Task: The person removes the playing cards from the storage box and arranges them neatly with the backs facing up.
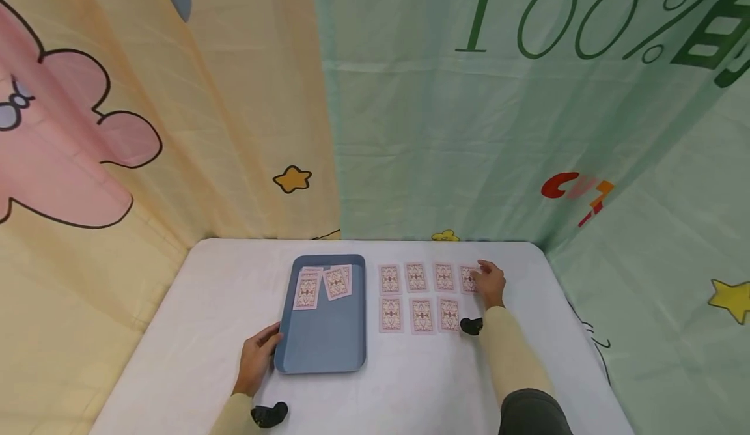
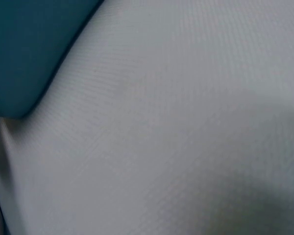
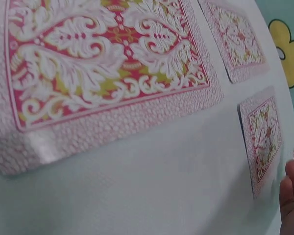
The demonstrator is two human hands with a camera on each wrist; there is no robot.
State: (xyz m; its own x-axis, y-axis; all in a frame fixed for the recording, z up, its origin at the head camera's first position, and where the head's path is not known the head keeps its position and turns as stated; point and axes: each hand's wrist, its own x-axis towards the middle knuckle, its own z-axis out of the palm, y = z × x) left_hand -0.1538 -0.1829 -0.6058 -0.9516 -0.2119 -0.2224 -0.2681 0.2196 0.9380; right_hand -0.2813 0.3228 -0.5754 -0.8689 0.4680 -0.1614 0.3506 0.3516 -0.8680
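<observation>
My left hand (image 1: 256, 355) grips the left rim of a blue-grey tray (image 1: 322, 340), whose corner also shows in the left wrist view. Several patterned playing cards, such as this face-down playing card (image 1: 306, 294), overlap in the tray's far half. To the right of the tray, more face-down cards lie in two rows on the white table. My right hand (image 1: 491, 284) is at the rightmost card (image 1: 467, 280) of the far row and partly covers it. In the right wrist view, its relaxed fingers (image 3: 287, 196) are beside that card (image 3: 265, 139).
The near row holds three cards, one of them a playing card (image 1: 390, 315) close to the tray. A white cloth covers the table (image 1: 410, 389). Printed curtains (image 1: 439, 142) hang along its far side and both flanks. Each wrist carries a black device.
</observation>
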